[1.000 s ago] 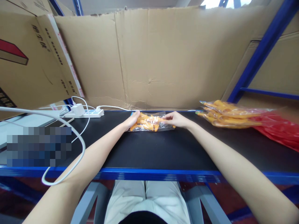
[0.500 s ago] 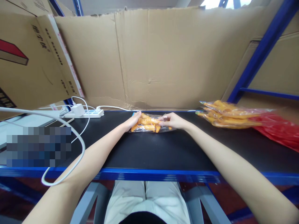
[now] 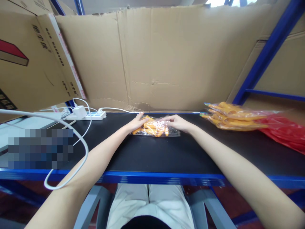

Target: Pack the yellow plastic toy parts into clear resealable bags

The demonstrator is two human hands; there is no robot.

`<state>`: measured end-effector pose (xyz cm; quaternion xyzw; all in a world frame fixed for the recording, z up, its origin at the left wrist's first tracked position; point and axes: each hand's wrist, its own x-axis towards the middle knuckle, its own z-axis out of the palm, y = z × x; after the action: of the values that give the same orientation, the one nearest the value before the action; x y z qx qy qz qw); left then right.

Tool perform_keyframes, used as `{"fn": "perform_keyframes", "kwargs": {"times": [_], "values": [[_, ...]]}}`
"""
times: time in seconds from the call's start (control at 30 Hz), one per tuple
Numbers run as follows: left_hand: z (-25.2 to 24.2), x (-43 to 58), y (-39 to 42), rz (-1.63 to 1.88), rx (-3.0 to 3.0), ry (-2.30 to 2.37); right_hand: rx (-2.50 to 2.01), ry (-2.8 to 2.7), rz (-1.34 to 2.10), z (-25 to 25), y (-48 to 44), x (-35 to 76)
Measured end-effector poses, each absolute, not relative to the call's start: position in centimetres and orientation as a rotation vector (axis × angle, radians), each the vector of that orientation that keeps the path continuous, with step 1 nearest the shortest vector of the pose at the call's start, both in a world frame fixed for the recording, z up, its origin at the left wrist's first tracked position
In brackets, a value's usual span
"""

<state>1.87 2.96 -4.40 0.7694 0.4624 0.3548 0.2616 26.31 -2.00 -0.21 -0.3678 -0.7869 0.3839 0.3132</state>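
On the black tabletop (image 3: 154, 156) lies a clear plastic bag (image 3: 154, 128) with several orange-yellow, partly tube-shaped pieces inside. Their exact kind is hard to make out through the shiny film. At the bag's left end my left hand (image 3: 136, 123) grips it, thumb toward the back and fingers over the pieces. My right hand (image 3: 176, 123) has its fingers closed on the film near the upper right side. The loose right end of the bag lies flat below that hand.
Similar clear bags of orange-yellow pieces (image 3: 228, 117) are stacked at the right, beside red plastic bags (image 3: 286, 132). A white power strip (image 3: 95, 115) and a looping white cable (image 3: 87, 148) are at the left. A cardboard wall (image 3: 166, 60) closes off the back.
My left fingers have moved inward over the bag. The pieces inside have shifted slightly right, and the bag's right end is spread flatter under my right hand.
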Motion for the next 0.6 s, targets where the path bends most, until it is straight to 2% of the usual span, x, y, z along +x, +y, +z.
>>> {"fn": "perform_keyframes", "kwargs": {"times": [0.17, 0.33, 0.43, 0.6], "values": [[-3.7, 2.1, 2.5, 0.911, 2.098, 1.341, -1.324, -2.057, 0.642, -0.9, -1.0, 26.7], [-3.4, 1.9, 2.2, 0.998, 2.273, 1.290, -1.460, -2.168, 0.364, -0.8, -0.9, 27.1], [-2.5, 2.0, 1.5, 1.037, 2.376, 1.168, -1.597, -2.188, 0.606, -0.4, -1.5, 27.1], [-1.3, 2.4, 0.4, 1.024, 2.529, 0.968, -1.503, -2.147, 1.036, -0.3, -2.0, 27.0]]}}
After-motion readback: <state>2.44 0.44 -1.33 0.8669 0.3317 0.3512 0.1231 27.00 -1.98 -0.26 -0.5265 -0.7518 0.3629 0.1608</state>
